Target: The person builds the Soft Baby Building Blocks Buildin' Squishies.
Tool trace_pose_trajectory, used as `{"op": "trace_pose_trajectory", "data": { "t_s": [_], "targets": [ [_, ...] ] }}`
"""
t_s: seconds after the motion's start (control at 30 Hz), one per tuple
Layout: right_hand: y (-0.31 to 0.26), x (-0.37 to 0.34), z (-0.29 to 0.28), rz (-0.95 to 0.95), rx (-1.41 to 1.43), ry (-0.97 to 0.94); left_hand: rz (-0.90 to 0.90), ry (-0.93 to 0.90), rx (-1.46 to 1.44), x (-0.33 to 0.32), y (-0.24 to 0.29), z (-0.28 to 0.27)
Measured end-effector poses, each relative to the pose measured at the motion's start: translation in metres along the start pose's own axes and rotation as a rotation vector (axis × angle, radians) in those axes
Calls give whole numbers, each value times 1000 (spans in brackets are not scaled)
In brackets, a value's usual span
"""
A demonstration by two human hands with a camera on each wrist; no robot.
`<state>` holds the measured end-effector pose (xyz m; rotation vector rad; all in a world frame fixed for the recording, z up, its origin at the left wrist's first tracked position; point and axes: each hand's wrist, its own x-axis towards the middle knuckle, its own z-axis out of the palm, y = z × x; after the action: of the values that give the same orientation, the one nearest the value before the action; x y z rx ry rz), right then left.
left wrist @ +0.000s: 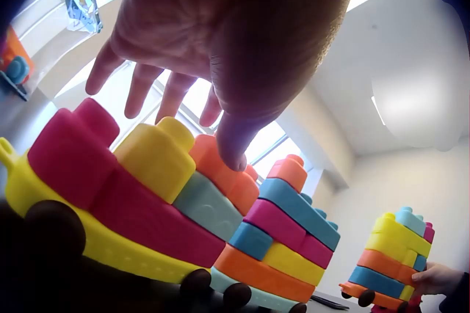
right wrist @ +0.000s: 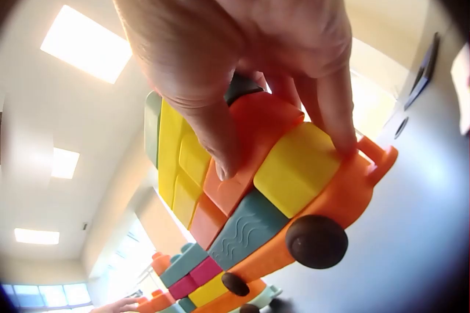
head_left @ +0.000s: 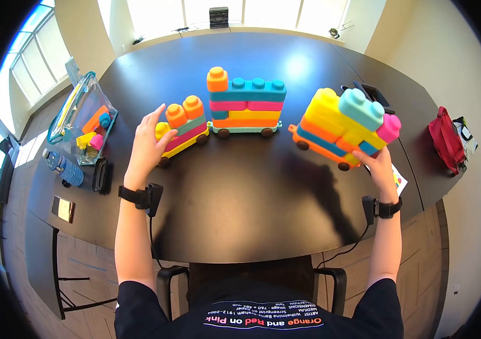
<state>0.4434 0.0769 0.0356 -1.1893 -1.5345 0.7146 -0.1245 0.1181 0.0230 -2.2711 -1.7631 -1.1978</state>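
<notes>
Three wheeled block cars stand in a row in the head view. My left hand (head_left: 149, 144) rests with spread, relaxed fingers over the left car (head_left: 187, 135), which has a yellow base, with orange blocks on top. In the middle is a taller car (head_left: 246, 113) with a teal upper layer and one orange block; no hand touches it. My right hand (head_left: 380, 169) grips the rear of the right car (head_left: 331, 127), thumb on its near side; this car is tilted, on an orange base. In the right wrist view the fingers (right wrist: 334, 107) wrap over its end.
At the left are a clear bag (head_left: 77, 121) with loose blocks, a water bottle (head_left: 64, 168), a black case (head_left: 100, 175) and a phone (head_left: 62, 209). A dark tray (head_left: 375, 96) lies behind the right car, a printed sheet (head_left: 399, 182) beside my right hand, a red bag (head_left: 446, 141) farther right.
</notes>
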Motion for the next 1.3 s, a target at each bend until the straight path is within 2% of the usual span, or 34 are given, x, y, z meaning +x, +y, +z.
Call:
{"op": "trace_pose_trajectory", "data": {
  "t_s": [0.1, 0.2, 0.33, 0.53, 0.87, 0.93, 1.03, 1.23, 1.3],
  "targets": [
    [10, 23, 0, 91, 19, 23, -24, -10, -57, 2, -20, 10],
    [22, 37, 11, 110, -51, 47, -122, -62, -118, 1, -20, 11],
    [22, 44, 25, 178, -47, 39, -159, -70, -169, -3, -22, 15],
    [37, 50, 33, 171, -11, -19, -138, -72, -191, -2, -26, 17],
    [48, 54, 30, 157, -26, -12, -133, -92, -199, -2, -27, 14],
    [49, 54, 31, 120, -105, -43, -133, -95, -201, -2, -28, 13],
    [45, 51, 32, 224, -88, -76, -118, -94, -189, -2, -25, 16],
    [58, 49, 30, 150, -118, -80, -140, -101, -184, -6, -21, 12],
    [55, 46, 28, 182, -80, -90, -150, -125, -192, -8, -19, 8]
  ]
}}
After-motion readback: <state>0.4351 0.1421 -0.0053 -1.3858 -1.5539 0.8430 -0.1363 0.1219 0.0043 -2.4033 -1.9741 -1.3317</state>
